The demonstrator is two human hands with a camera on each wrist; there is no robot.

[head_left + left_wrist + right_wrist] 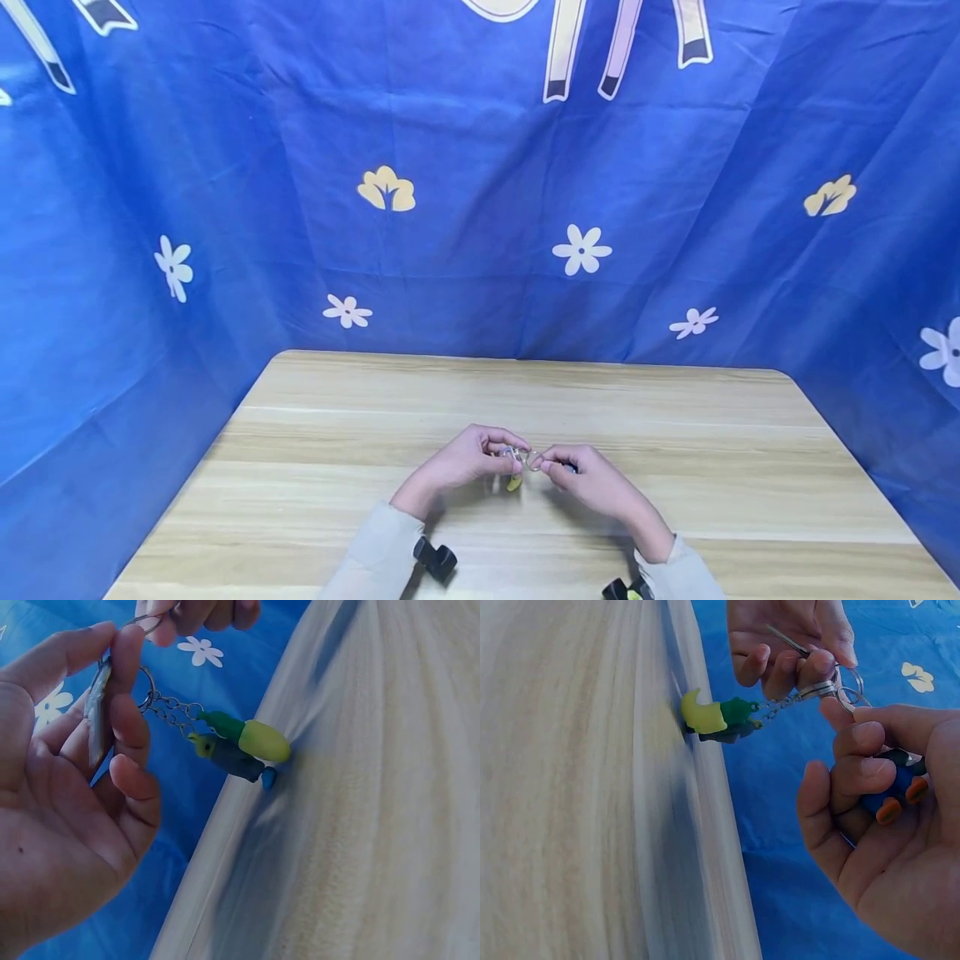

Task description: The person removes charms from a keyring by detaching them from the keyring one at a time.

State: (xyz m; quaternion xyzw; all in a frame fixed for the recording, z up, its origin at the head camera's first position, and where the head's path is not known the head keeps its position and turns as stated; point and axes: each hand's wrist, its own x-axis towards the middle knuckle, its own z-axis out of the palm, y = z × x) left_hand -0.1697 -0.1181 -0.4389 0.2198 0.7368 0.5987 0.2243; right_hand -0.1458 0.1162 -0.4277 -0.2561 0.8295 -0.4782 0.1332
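Observation:
My left hand (471, 458) holds a flat metal key (97, 712) against its fingers, along with a key ring (148, 688). From that ring, two small figure charms hang on short chains: one green and yellow (264, 739), the other dark blue with a light green head (231, 756). My right hand (596, 485) pinches a thin metal split ring (853, 696) between thumb and index finger, right at the left fingertips. Curled in its other fingers is a blue figure charm (900, 787) with orange feet, partly hidden by them.
Both hands are above the wood-grain table (337, 483). A blue curtain (465, 275) printed with flowers stands behind the table and along its sides. Black camera mounts (435, 560) sit at both wrists, over light sleeves (375, 554).

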